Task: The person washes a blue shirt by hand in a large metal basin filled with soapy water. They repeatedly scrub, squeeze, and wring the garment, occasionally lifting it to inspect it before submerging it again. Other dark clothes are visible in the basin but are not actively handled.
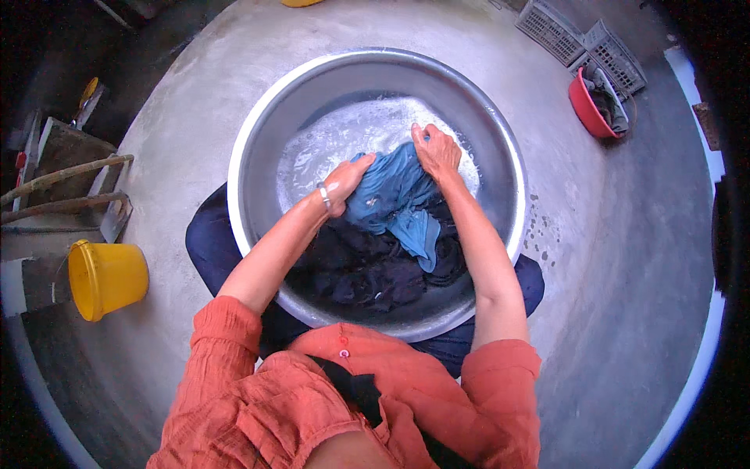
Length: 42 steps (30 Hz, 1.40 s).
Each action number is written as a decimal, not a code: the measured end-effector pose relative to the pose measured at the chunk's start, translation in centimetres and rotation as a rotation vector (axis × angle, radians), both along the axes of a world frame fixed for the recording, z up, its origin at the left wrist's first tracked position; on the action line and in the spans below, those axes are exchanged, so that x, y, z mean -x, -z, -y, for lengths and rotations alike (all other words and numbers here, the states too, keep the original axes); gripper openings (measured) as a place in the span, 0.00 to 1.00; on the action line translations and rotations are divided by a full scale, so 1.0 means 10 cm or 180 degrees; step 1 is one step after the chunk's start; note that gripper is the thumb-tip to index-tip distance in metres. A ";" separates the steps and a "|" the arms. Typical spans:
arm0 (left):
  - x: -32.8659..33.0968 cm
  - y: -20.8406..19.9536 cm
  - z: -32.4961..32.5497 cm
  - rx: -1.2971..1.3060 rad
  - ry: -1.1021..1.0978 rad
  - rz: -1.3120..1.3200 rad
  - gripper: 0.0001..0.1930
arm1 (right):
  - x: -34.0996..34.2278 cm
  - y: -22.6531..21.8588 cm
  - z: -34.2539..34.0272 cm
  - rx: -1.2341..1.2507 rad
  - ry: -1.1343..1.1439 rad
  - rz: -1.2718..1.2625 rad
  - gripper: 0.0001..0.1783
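Bare grey floor (pixel 183 125) is shown in the head view, curved by the lens and marked with wet spots (pixel 543 230) to the right of the right fingers, outside a wide metal basin (pixel 328 86). The basin is framed by legs in dark trousers (pixel 211 234), probably so that it is kept steady and its middle can be reached by 2 hands at once.

Blue cloth (pixel 394 187) is stretched between the fingers, over the basin. Its left edge is gripped by the closed fingers of the left hand (pixel 344 186); its upper right part is held by the narrowed fingers of the right hand (pixel 437 152), whose full grip cannot be told. It seems to be held from 2 sides so that its wet weight is shared and the folds are kept apart. Dark cloth (pixel 367 266) is heaped below the fingers, and cloudy water (pixel 320 156) is seen beyond them.

Well left of the left fingers, a yellow bucket (pixel 109 273) is stood. Far beyond the right fingers, a red tub (pixel 584 109) holding grey fabric (pixel 605 94) is placed beside grey crates (pixel 551 31), likely to be kept off the wet area.
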State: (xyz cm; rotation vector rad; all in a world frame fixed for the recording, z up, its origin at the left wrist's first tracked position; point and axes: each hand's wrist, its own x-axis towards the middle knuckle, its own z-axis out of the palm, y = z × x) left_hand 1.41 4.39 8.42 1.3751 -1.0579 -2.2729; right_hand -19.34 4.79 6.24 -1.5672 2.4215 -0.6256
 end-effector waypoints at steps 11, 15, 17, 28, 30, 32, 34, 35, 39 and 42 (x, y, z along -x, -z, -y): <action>-0.86 0.10 -0.54 0.3492 0.1862 0.1647 0.31 | -0.10 -0.45 0.51 0.1408 -0.1211 0.0855 0.13; -0.42 0.43 -0.02 0.3186 0.0958 0.1434 0.36 | 0.17 0.08 -0.02 -0.1954 -0.0435 -0.0351 0.37; -0.22 0.82 0.28 0.2779 0.0591 0.2048 0.37 | 0.11 0.30 -0.24 -0.2110 -0.0214 -0.0224 0.48; -0.23 0.88 0.49 0.0436 -0.0881 0.0694 0.29 | -0.19 -0.17 -0.15 -0.0168 -0.0746 0.3019 0.24; -0.35 0.73 0.51 0.0604 -0.0992 0.0936 0.36 | 0.12 -0.20 -0.01 -0.0187 -0.0170 0.2413 0.26; -0.42 0.71 0.55 0.1219 -0.0821 0.1720 0.39 | 0.38 0.04 0.06 -0.0127 0.0407 0.1255 0.31; -0.41 0.78 0.47 0.1215 -0.0592 0.1522 0.46 | 0.42 0.28 0.07 -0.0354 0.0882 0.0602 0.39; -0.38 0.84 0.44 0.1206 -0.0467 0.1431 0.49 | 0.34 0.42 0.06 -0.0285 0.1048 0.0624 0.39; -0.14 0.89 0.42 0.0272 -0.0951 0.0185 0.50 | -0.33 0.71 0.04 -0.0245 -0.0118 0.0428 0.29; -0.04 0.69 0.43 -0.0435 -0.0783 -0.1067 0.42 | -0.65 0.71 0.09 0.1220 -0.0862 0.1300 0.11</action>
